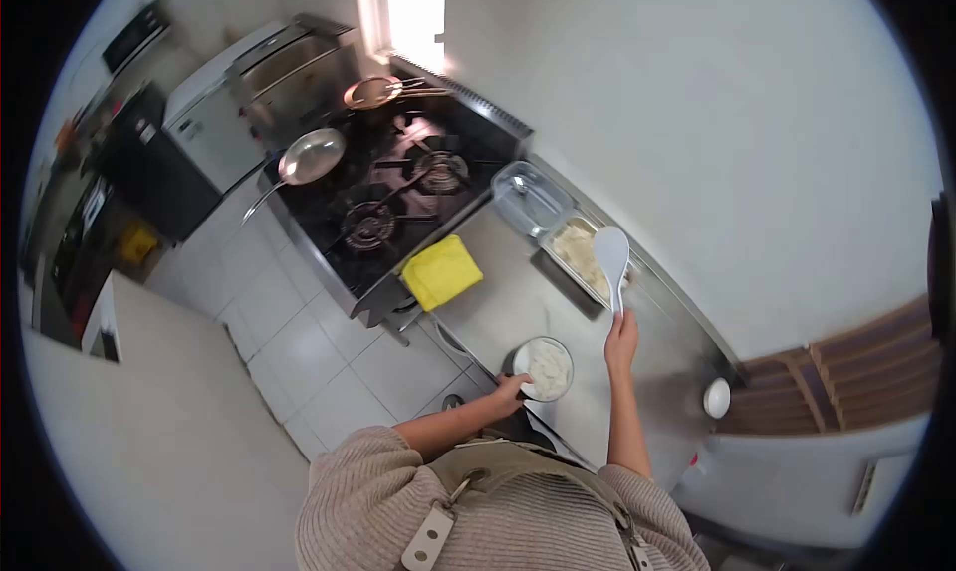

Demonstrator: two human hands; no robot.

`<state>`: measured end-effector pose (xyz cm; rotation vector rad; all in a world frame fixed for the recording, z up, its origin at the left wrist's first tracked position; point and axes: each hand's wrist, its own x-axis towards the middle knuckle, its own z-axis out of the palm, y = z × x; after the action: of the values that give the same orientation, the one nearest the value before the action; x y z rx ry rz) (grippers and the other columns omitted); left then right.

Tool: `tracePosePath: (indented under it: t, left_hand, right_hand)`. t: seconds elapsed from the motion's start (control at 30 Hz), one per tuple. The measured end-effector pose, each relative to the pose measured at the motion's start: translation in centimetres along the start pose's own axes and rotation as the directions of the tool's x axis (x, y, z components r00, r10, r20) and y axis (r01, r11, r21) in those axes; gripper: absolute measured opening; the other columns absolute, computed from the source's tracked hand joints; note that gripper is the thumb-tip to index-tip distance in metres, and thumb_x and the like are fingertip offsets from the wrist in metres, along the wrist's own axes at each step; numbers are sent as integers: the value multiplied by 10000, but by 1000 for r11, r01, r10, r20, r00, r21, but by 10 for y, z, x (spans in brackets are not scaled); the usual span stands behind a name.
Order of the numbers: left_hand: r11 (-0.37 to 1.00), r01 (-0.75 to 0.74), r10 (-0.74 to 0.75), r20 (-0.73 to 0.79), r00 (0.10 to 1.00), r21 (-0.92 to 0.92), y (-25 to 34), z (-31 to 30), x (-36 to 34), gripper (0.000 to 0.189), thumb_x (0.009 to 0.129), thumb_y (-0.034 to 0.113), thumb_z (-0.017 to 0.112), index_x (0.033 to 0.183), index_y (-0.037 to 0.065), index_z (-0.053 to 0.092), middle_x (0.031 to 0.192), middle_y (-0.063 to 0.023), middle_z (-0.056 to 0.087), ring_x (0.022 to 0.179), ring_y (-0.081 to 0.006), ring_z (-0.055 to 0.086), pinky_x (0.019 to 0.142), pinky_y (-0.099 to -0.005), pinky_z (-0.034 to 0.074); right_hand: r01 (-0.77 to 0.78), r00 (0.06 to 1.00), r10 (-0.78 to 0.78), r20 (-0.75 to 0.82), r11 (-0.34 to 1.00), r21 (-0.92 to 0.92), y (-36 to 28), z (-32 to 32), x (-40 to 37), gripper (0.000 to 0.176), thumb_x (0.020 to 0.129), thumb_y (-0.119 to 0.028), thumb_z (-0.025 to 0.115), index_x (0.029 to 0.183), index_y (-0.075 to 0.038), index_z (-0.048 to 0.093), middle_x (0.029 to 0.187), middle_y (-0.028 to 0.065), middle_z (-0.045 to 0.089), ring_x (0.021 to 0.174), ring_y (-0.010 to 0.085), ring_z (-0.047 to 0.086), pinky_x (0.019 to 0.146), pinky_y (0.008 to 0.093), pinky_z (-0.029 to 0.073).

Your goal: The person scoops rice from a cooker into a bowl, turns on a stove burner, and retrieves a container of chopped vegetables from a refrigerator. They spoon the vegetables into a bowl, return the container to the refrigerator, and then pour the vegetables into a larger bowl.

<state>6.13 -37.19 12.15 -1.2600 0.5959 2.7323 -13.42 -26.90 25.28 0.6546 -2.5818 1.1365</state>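
My right hand (621,343) is closed around the handle of a white rice paddle (610,255), its broad head raised over a metal pan (598,291). Pale, crumbly food (576,247) fills that pan, and the paddle covers part of it in this view. Nearer to me, my left hand (512,390) grips the rim of a round clear bowl (570,380), fingers on its left side. White, lumpy food (547,366) lies inside the bowl. The bowl is at the front edge of the steel counter (518,282).
A clear plastic container (534,201) sits behind the metal pan, against the wall. Left of the counter stands a black gas stove (398,178) with a frying pan (313,156) on it. A yellow cloth (441,272) lies at the stove's corner. A small white bowl (716,399) is at the right.
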Motion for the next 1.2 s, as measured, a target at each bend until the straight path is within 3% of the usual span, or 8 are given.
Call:
tracePosePath:
  t: [0.17,0.23,0.27,0.33,0.77,0.9,1.07,1.2]
  left_hand:
    - [974,203,-213,105,971,96,44,33,-50,841,727,181,654,1369,121,113,1330,-125,339,1174,-268,423,980,-433,371]
    - [362,-701,115,716,688,615,47,-10,-23,578,771,259,646,1242,54,382,1320,-161,356,1175,-298,421,973,-366,375]
    - [786,-301,7,478,878,541,62,0,-33,574,803,292,603,1270,58,369,1323,-180,365,1166,-295,439,965,-367,385]
    - [899,207,-273,126,954,385,95,7,-41,597,874,365,481,1371,82,310,1314,-197,417,1105,-271,504,918,-365,427]
    - [690,-651,591,-274,759,-315,255,-270,-189,507,903,303,463,1358,102,362,1302,-113,491,1123,-214,521,933,-346,415]
    - [713,-645,540,-372,755,-275,314,-372,-242,469,908,277,449,1337,98,381,1276,-111,510,1106,-200,527,924,-332,418]
    - [725,-678,649,-450,613,122,395,-443,-315,438,930,301,396,1310,84,398,1233,-93,539,1086,-168,525,914,-314,410]
    - [566,-821,701,-484,524,-70,424,-503,-335,448,962,333,362,1325,71,380,1255,-118,508,1117,-206,508,957,-339,392]
  right_hand:
    - [83,965,-51,256,990,-116,-3,110,99,219,923,-160,432,988,22,536,832,256,587,807,440,558,675,477,418]
    - [106,949,-73,305,990,-94,7,150,121,246,916,-155,433,1035,28,545,911,260,606,868,437,571,727,480,436]
    - [121,948,-77,310,984,-127,17,169,133,267,913,-157,434,1063,34,544,935,262,608,877,438,573,750,480,441]
    - [54,933,2,360,988,-146,14,191,154,326,905,-179,442,1128,40,534,972,269,609,888,441,577,795,486,446]
    - [35,995,-79,-64,854,-520,-121,221,87,336,811,-165,531,1139,-91,536,1072,190,536,962,373,528,779,481,437]
    - [249,927,-328,184,903,351,-218,310,2,272,837,-31,486,1103,-30,541,986,144,545,816,251,538,734,331,437]
    - [-130,645,-263,717,888,442,-467,415,-125,169,854,-78,548,1021,-53,560,712,116,558,682,193,560,646,323,454]
    - [92,516,-196,834,980,174,-512,576,-167,288,866,-275,524,1018,-35,574,868,213,637,842,365,623,754,448,481]
